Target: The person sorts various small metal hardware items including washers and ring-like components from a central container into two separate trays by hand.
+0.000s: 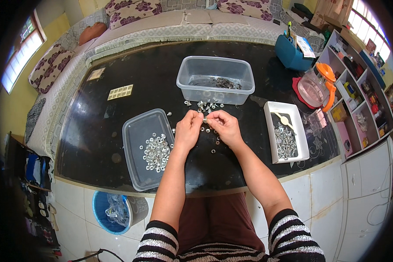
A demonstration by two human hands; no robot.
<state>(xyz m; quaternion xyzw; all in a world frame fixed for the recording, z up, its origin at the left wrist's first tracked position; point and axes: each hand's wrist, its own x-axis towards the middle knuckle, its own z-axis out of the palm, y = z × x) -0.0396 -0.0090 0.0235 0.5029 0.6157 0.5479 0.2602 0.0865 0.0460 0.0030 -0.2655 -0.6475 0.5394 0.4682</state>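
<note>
My left hand (189, 127) and my right hand (226, 127) meet fingertip to fingertip over the black table. Between them they pinch a small metal fastener (205, 121); its exact form is partly covered by the fingers. Several loose screws (207, 105) and nuts lie just beyond my fingers, and more nuts (213, 151) are scattered below my right hand. A clear plastic lid (132, 137) to the left carries a heap of metal nuts (156, 152), with my left forearm over its edge. Behind the hands stands a clear plastic tub (186, 95) with dark small parts (227, 83) inside.
On the right, a white box (303, 137) contains screws (285, 142) and a cream-coloured plastic strip (284, 119). Beyond it are a glass jug (314, 86) with an orange lid and a blue holder (291, 55). A bin (96, 214) stands below the table's front edge (140, 192).
</note>
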